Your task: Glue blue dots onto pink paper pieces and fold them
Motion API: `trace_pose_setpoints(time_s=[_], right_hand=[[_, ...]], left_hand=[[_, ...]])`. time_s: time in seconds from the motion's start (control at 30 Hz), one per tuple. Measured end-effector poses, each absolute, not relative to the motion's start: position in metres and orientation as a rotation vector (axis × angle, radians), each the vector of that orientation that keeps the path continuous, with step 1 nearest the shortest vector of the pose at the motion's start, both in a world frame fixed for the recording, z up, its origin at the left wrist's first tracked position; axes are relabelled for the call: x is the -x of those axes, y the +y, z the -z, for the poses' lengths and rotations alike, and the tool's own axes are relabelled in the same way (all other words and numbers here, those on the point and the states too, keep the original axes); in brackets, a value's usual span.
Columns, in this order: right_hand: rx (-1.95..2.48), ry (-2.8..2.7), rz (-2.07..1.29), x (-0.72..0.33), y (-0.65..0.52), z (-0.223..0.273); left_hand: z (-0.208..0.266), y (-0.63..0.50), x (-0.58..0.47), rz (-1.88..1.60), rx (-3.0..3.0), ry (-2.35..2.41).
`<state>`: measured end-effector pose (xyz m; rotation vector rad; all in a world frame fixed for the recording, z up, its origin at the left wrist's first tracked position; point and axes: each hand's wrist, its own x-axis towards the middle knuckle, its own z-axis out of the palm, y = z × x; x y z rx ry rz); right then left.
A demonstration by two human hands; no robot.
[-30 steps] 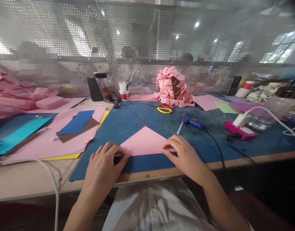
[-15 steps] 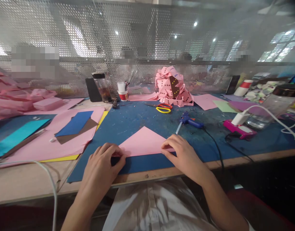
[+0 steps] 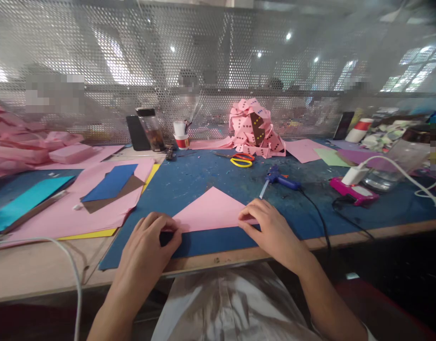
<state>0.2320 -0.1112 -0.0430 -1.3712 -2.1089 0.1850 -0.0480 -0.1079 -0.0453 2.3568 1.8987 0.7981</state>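
Observation:
A pink sheet of paper point(image 3: 213, 213) lies on the blue mat, folded to a triangle with its point away from me and its long edge towards me. At its left corner, my left hand point(image 3: 151, 239) is closed, thumb and fingers pinching the paper. My right hand point(image 3: 269, 227) closes on the right corner, its fingertips resting on the paper and hiding that end. Just beyond the right hand lies a blue glue gun point(image 3: 282, 178) with a glue stick pointing towards the hand.
Scissors point(image 3: 242, 160) with red and yellow handles lie behind the paper. Farther back stands a pink paper model point(image 3: 253, 128). Stacked pink sheets point(image 3: 107, 208) cover the left side. A pink charger block point(image 3: 355, 191) and a glass jar point(image 3: 392, 161) stand right.
My left hand has slid slightly left along the folded edge, baring a bit more of the paper's left corner. The right hand stays in place.

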Motion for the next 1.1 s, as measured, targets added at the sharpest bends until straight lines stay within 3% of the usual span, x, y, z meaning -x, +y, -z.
trace_pose_setpoints(time_s=[1.1], right_hand=[[1.374,-2.111,-0.197,-0.232,-0.11,0.044]], left_hand=[[0.053,-0.104,0.074,-0.817,-2.328,1.912]])
